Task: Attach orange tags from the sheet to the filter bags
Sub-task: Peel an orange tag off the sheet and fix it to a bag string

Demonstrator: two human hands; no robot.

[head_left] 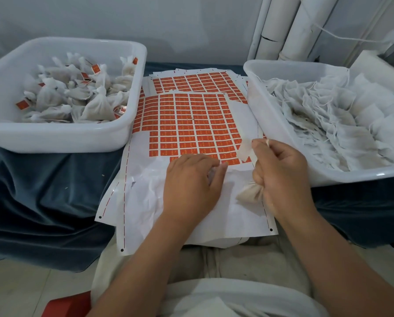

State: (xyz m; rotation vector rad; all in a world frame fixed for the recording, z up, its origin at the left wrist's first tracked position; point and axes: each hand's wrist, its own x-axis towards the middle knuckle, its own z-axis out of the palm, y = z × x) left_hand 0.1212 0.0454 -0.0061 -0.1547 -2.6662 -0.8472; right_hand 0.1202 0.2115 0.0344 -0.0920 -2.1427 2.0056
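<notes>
Right hand [280, 172] — fist round filter bag [248, 193]

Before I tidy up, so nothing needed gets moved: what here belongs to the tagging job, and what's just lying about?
Job: tag sheet, filter bag gripped by right hand, left hand, tub of tagged bags, tub of untagged bags.
Lying about: white pipes, red object.

White pipes [301, 26] rise against a pale wall [168, 24] behind a draped dark blue cloth [42, 197].
</notes>
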